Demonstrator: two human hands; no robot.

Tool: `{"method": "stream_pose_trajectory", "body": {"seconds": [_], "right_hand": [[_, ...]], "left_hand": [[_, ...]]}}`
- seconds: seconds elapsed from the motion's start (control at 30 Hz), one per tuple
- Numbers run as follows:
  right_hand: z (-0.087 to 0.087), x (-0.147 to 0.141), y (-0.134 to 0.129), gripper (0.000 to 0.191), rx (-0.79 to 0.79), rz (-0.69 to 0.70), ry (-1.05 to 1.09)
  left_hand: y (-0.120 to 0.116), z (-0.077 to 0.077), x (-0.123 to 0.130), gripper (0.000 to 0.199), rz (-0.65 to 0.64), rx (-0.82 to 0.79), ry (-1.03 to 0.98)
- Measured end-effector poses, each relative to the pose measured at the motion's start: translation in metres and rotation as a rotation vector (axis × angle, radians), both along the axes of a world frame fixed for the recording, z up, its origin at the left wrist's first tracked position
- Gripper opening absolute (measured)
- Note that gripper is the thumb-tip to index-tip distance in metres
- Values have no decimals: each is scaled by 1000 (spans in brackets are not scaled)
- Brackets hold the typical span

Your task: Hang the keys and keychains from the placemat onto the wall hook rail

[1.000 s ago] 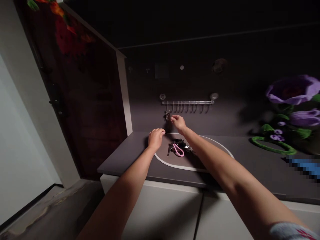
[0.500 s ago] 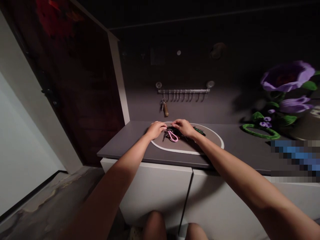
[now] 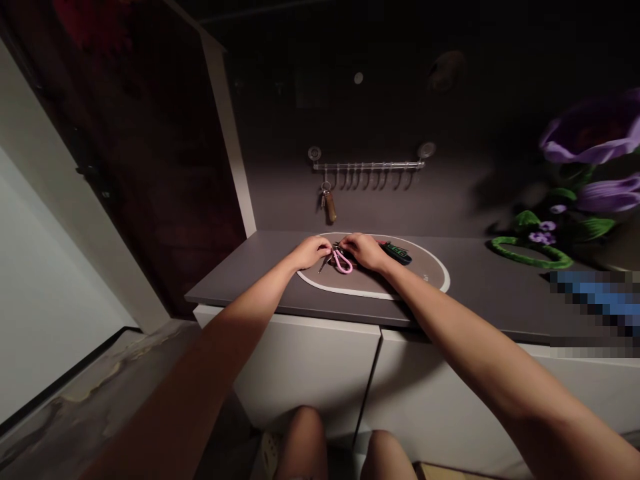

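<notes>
My left hand (image 3: 313, 253) is closed in a pinch at the ring end of a bunch of keys with a pink loop strap (image 3: 343, 263). One key (image 3: 324, 263) points down toward the mat below my fingers. Right beside it, my right hand (image 3: 365, 251) bends over the same small pile, its fingertips pressed together among dark items. What lies between those fingertips is hidden. A black object with green markings (image 3: 397, 253) rests to the right of that hand. All of this is on an oval brown mat with a white rim (image 3: 350, 292).
A clear hook rail (image 3: 370, 165) is fixed to the wall behind, with a keyring with a brown fob (image 3: 330, 207) on its left end. Purple flowers (image 3: 590, 140) and a green loop (image 3: 530, 255) stand to the right on the grey counter (image 3: 240, 277). A dark door (image 3: 165, 167) is at left.
My right hand has lowered into the pile of keys, close to my left hand. The pink strap has shifted slightly, and the camera view has tilted down a little.
</notes>
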State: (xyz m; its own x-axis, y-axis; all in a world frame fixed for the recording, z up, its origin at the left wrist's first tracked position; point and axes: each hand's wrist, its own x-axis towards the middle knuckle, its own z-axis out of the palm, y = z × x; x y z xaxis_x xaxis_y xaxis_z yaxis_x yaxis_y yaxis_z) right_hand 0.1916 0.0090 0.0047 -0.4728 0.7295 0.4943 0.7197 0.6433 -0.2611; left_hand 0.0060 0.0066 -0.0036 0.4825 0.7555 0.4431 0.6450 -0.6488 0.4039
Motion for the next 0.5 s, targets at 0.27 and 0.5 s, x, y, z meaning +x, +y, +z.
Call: {"method": "stream_pose_trajectory", "body": {"seconds": [0.27,0.5], "right_hand": [[-3,-4,0,21,13,-49,12],[0,-9,-5,23,36,-46,146]], "left_hand": [[-1,3,2,15,68,-90,-234],[2,6,3,13,76,-17,-403]]}}
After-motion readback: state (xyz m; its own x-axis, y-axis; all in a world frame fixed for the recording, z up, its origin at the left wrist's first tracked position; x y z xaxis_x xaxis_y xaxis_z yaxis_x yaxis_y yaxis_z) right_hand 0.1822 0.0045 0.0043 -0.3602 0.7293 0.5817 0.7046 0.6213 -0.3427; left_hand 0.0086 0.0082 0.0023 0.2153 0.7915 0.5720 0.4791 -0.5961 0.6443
